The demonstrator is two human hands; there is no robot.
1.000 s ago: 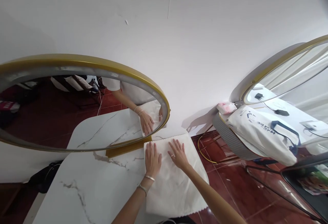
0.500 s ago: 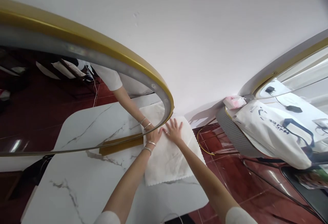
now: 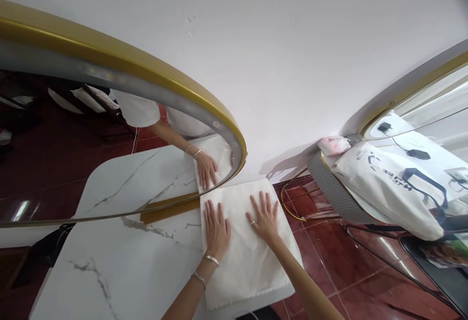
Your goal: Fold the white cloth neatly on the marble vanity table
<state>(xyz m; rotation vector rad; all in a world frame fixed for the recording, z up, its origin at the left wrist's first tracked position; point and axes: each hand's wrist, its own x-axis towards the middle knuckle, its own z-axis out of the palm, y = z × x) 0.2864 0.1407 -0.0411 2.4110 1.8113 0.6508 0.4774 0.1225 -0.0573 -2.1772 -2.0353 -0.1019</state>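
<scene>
A white cloth (image 3: 241, 261) with scalloped edges lies on the marble-patterned table (image 3: 146, 266), at its right end against the wall. My left hand (image 3: 217, 230), with bracelets at the wrist, rests flat on the left side of the cloth, fingers stretched toward the wall. On its right side my right hand (image 3: 266, 218) lies palm down with the fingers spread and a ring on one finger. Neither hand grips anything. Slight wrinkles show in the cloth between and below the hands.
A large gold-rimmed mirror (image 3: 190, 88) stands at the table's back left, reflecting an arm and the cloth. To the right, a ribbed white table (image 3: 332, 190) bears a white bag (image 3: 387, 178) and a tissue pack (image 3: 333, 145). A black chair (image 3: 431, 261) stands nearer, on red floor tiles.
The cloth has shifted toward me, away from the wall. My hands, close together near its far part before, are now farther apart and nearer to me, both flat on it.
</scene>
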